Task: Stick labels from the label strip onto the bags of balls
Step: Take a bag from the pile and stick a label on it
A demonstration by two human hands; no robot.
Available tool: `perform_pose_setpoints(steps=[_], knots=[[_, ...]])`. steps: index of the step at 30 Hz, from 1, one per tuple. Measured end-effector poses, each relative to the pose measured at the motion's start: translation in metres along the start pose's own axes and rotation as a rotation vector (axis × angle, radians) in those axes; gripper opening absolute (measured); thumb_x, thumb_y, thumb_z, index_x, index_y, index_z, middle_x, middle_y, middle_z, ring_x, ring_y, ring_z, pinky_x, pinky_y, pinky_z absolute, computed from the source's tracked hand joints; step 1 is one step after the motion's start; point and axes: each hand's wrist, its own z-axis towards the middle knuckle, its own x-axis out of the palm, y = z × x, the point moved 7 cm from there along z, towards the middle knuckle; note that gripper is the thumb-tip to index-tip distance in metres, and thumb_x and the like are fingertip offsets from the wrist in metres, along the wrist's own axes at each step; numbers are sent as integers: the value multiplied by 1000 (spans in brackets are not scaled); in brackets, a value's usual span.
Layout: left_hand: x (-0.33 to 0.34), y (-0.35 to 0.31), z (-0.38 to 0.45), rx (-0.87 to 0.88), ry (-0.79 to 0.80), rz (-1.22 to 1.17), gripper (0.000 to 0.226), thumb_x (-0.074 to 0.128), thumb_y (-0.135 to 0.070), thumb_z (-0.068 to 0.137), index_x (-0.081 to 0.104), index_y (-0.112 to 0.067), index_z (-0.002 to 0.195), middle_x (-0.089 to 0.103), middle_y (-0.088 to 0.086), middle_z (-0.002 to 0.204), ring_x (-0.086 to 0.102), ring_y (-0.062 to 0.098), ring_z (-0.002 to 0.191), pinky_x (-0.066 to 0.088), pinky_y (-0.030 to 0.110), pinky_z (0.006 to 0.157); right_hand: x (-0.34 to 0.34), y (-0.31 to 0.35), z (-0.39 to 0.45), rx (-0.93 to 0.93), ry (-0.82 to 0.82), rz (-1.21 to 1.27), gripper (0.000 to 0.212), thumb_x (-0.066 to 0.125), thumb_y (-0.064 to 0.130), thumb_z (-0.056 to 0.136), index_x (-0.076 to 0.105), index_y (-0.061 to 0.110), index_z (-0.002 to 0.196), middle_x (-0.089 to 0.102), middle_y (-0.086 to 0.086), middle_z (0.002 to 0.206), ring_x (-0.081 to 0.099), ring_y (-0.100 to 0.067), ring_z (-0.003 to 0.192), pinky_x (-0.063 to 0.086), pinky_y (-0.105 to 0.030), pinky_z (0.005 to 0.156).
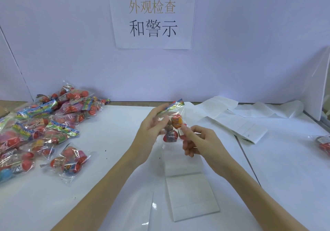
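Head view: the left hand [151, 130] is gripping a bag of balls [172, 123] above the worktop [116, 159] while the right hand [198, 141] is pinching a label [180, 132] against it. A pile of bags [44, 127] is waiting at left; one bag [324, 142] is lying far right; the label strip [239, 123] is lying behind.

We see the left hand [151, 127] holding a clear bag of balls [172, 123] up above the white table [107, 186], fingers [161, 119] curled around its upper part. The right hand [200, 141] pinches a small white label [181, 131] against the bag's lower right side. A heap of bags [41, 123] lies at the left, one more bag [323, 142] at the right edge. The label strip [239, 125] trails across the table behind the hands, and a folded stretch of it [191, 195] lies below them
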Motion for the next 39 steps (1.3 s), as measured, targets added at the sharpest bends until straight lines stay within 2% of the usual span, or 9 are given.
perform_pose_setpoints(steps=[5,7,10,14,19,23,31,34,39], knots=[[-17,3,1,-34,-197,31,32,47,-25,111,54,-29,142,77,7,110,75,19,91,59,26,76,-5,11,1,-11,50,41,62,76,59,83,71,-1,97,78,-17,89,75,-32,77,58,-29,63],[-29,-3,3,-17,-253,32,32,42,-30,112,50,-26,143,75,8,113,73,24,95,59,29,73,-2,30,-2,-59,278,502,50,77,61,82,73,26,117,75,-11,122,74,-28,104,59,-29,80],[-47,-6,3,-4,-363,182,22,44,-29,112,58,-22,128,72,5,108,71,27,95,59,29,70,12,54,-22,-79,749,888,70,55,61,98,30,41,161,42,-10,162,56,-30,134,49,-36,104],[-52,-3,2,-79,-361,555,12,52,-23,106,64,-25,110,67,1,115,66,22,96,57,35,80,23,27,-19,10,625,544,78,67,61,93,45,25,158,65,-7,135,67,-22,108,54,-30,90],[-87,0,-15,-480,-292,1692,45,43,-48,105,43,-25,144,25,15,159,24,43,145,31,71,108,23,12,-13,87,534,472,61,67,56,96,63,15,142,68,-4,108,65,-19,90,53,-29,83],[-129,11,-34,-868,-242,1534,50,34,-31,109,31,-14,155,-2,26,166,-1,54,152,16,77,115,21,7,-8,110,481,468,55,67,52,97,68,14,136,66,-3,100,62,-18,83,53,-28,79],[-90,21,-12,-483,-74,1548,47,40,-36,109,33,-20,153,6,17,167,11,34,155,25,61,120,21,3,-6,171,425,468,43,63,44,99,74,13,127,64,-3,94,60,-18,79,53,-28,75],[-114,14,-19,-652,-172,1609,54,35,-45,109,25,-25,158,-12,13,171,-9,42,157,13,76,115,18,2,-5,165,407,466,43,64,44,98,74,13,126,64,-3,94,59,-18,78,53,-28,75],[-146,14,-35,-863,-278,1508,54,31,-35,112,25,-9,159,-11,29,167,-4,57,152,12,70,121,19,-1,-3,160,409,456,43,64,43,98,74,12,127,64,-3,93,60,-18,78,53,-28,74]])
